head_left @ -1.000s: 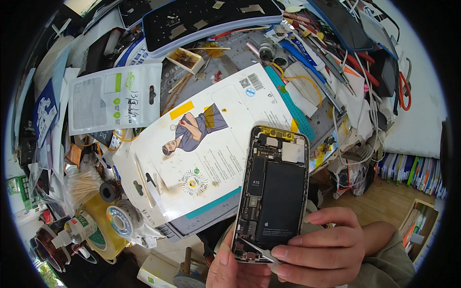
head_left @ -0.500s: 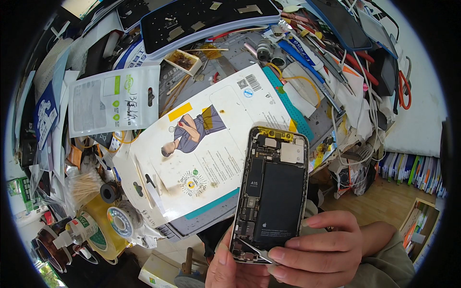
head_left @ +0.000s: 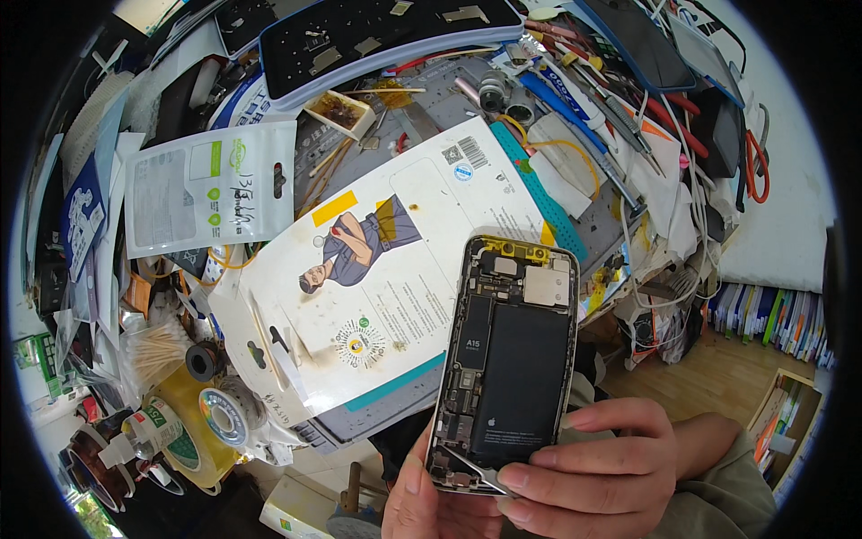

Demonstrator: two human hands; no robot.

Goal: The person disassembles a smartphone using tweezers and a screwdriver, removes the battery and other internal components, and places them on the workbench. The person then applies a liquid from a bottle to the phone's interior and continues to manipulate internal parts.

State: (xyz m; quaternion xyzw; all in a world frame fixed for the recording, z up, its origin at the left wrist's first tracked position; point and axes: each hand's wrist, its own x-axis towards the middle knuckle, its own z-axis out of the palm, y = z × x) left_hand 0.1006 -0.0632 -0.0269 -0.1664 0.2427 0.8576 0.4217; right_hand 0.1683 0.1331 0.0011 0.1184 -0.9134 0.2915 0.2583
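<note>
An opened phone (head_left: 467, 382) without its screen is held upright near the front of the bench, its inside facing me. Its black battery (head_left: 521, 377) fills the right half, with dark boards to the left and camera parts at the top. My left hand (head_left: 426, 503) grips the phone's lower left edge, fingers passing behind it. In my right hand (head_left: 597, 467), between thumb and fingers, are metal tweezers (head_left: 485, 476). Their tips reach into the lower left inside of the phone; what they touch there is too small to tell.
A white printed card (head_left: 386, 278) lies on the grey mat behind the phone. Left of it are a plastic pouch (head_left: 211, 189), cotton swabs (head_left: 157, 350) and a solder wire spool (head_left: 224, 418). A tray of small parts (head_left: 386, 49) sits at the back; screwdrivers and pliers (head_left: 673, 126) lie back right.
Hardly anything differs. The view has shifted very slightly, and the hands, phone and tweezers keep nearly the same positions.
</note>
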